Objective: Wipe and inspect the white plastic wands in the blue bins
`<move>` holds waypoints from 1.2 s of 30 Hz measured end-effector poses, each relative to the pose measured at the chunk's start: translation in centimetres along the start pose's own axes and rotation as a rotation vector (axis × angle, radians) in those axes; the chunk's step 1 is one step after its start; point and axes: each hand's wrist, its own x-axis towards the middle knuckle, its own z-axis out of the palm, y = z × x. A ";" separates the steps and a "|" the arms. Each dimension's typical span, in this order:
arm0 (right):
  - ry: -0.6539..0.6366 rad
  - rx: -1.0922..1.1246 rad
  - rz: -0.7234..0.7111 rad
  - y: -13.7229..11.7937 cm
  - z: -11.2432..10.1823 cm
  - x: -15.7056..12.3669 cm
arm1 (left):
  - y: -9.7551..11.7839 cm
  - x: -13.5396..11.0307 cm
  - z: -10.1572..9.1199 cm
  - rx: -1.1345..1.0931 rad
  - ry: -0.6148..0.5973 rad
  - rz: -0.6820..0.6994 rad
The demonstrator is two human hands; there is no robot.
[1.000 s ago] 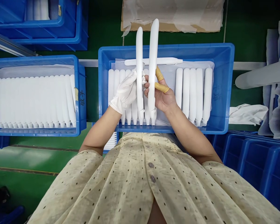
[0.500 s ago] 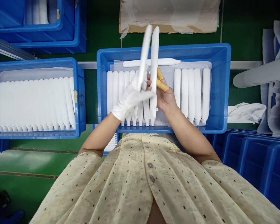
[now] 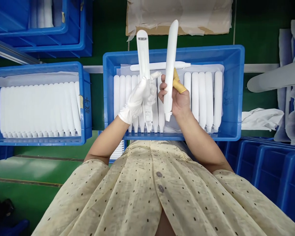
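Note:
My left hand [image 3: 134,103], in a white glove, is closed around a long white plastic shell [image 3: 144,55]. Its hollow side with inner ribs faces me, and the narrow toothed end points down. My right hand [image 3: 182,103], with yellow finger cots on two fingers, grips a second long white shell [image 3: 171,55], held nearly upright with its smooth side showing. Both shells are above a blue bin [image 3: 172,51]. Inside it, white shells [image 3: 202,98] stand in rows at left and right, and another shell [image 3: 159,66] lies crosswise along the back.
To the left, another blue bin [image 3: 86,108] holds a tight row of white shells. Stacked blue bins [image 3: 85,32] are at upper left. A paper-covered cardboard piece [image 3: 179,16] lies behind. On the right are a white cloth [image 3: 262,118], a large pale tube [image 3: 275,77] and blue bins [image 3: 267,164].
My hands have moved apart. The left one has turned its shell so the hollow side faces me, and the right one has shifted its shell up and to the right.

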 end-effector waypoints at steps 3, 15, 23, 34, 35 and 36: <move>0.032 -0.104 -0.060 -0.3 0.2 -0.7 | 0.6 -0.1 0.0 -0.060 0.012 0.015; 0.074 -0.595 -0.180 1.3 -0.4 -4.1 | 0.5 -0.1 0.1 -0.110 0.093 0.014; 0.052 -0.715 -0.236 0.8 0.5 -5.3 | 1.3 -0.5 0.7 -0.303 0.177 -0.080; 0.167 -0.837 0.032 -1.2 -4.5 -5.0 | -5.0 3.2 -1.4 0.297 -0.088 0.069; 0.201 -0.814 0.062 -1.1 -5.5 -4.9 | -5.3 3.7 -2.0 0.448 -0.086 0.150; 0.231 -0.804 0.089 -0.9 -6.4 -4.8 | -5.5 4.2 -2.4 0.608 -0.086 0.242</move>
